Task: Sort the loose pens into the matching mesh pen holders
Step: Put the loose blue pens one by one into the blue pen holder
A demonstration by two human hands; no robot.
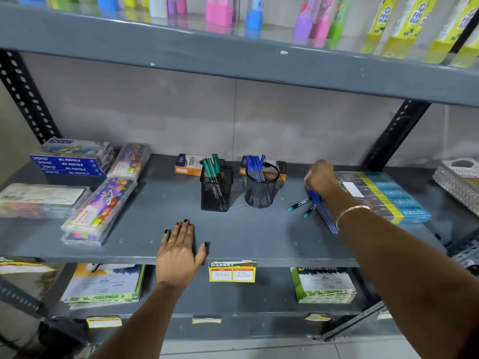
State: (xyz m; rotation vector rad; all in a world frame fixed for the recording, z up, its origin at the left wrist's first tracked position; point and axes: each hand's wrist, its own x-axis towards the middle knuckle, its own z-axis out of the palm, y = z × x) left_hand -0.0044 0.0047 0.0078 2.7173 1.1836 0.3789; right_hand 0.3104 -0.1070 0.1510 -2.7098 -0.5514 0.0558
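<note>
A square black mesh holder with several green pens stands mid-shelf. To its right a round black mesh holder carries several blue pens. My right hand is closed around a bunch of blue pens that slant down toward the shelf's front. Two loose green pens lie on the shelf just left of that bunch. Flat on the shelf's front edge rests my left hand, fingers spread, holding nothing.
Oil pastel boxes and crayon packs fill the shelf's left. Two orange pen boxes sit behind the holders. A blue and yellow box stack lies at the right. A price tag hangs from the shelf edge.
</note>
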